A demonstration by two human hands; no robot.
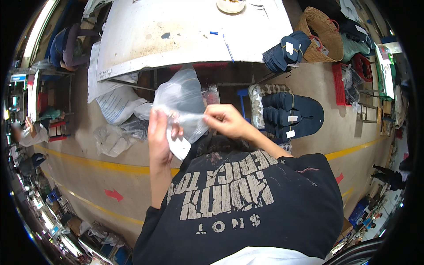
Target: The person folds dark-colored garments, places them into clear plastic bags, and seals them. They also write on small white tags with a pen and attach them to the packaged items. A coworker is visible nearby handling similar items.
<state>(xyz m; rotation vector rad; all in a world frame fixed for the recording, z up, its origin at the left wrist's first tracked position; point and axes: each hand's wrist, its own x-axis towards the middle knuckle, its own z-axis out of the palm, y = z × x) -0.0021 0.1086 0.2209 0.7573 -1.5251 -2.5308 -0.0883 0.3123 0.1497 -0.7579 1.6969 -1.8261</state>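
In front of my chest I hold a clear plastic bag (193,123) between both hands. My left hand (160,136) is closed on its left side, with the thumb side raised. A white card-like piece (179,146) sticks out below those fingers; its kind is unclear. My right hand (226,121) pinches the bag's right edge between thumb and fingers. Beyond my hands the clear plastic rises toward the table edge, and something dark shows through it. Whether that dark thing lies inside the bag cannot be made out.
Ahead stands a white table (185,31) with a blue pen (228,47), a bowl (231,5) and dark tagged bundles (289,51). More dark bundles (293,115) lie at right, near a wicker basket (320,35) and red crate (342,84). White sacks (119,104) sit at left.
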